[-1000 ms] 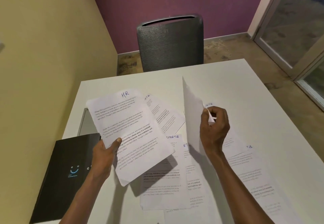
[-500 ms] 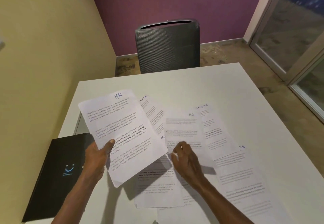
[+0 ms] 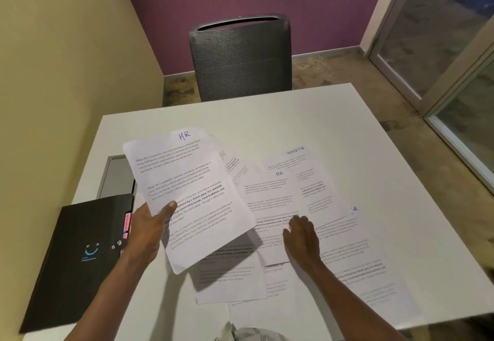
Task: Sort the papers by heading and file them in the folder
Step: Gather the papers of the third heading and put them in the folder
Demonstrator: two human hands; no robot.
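My left hand (image 3: 149, 229) holds a sheet headed HR (image 3: 187, 191) tilted above the white table (image 3: 280, 116), thumb on its left edge. My right hand (image 3: 302, 239) rests flat, fingers spread, on a second sheet headed HR (image 3: 272, 201) that lies on the spread papers. A sheet headed SPORTS (image 3: 307, 169) lies behind it, partly covered. More printed sheets (image 3: 361, 268) lie overlapping to the right and below. The black folder (image 3: 77, 258) with a blue smile logo lies closed at the table's left edge, coloured tabs showing at its right side.
A dark grey chair (image 3: 240, 57) stands at the far side of the table. A yellow wall runs close on the left, a purple wall behind. A grey inset panel (image 3: 115, 175) sits in the tabletop behind the folder. A glass door (image 3: 441, 33) is at the right.
My right hand laid down the sheet it held upright; that sheet now lies flat showing HR, and the hand presses on it. The left hand kept its HR sheet.
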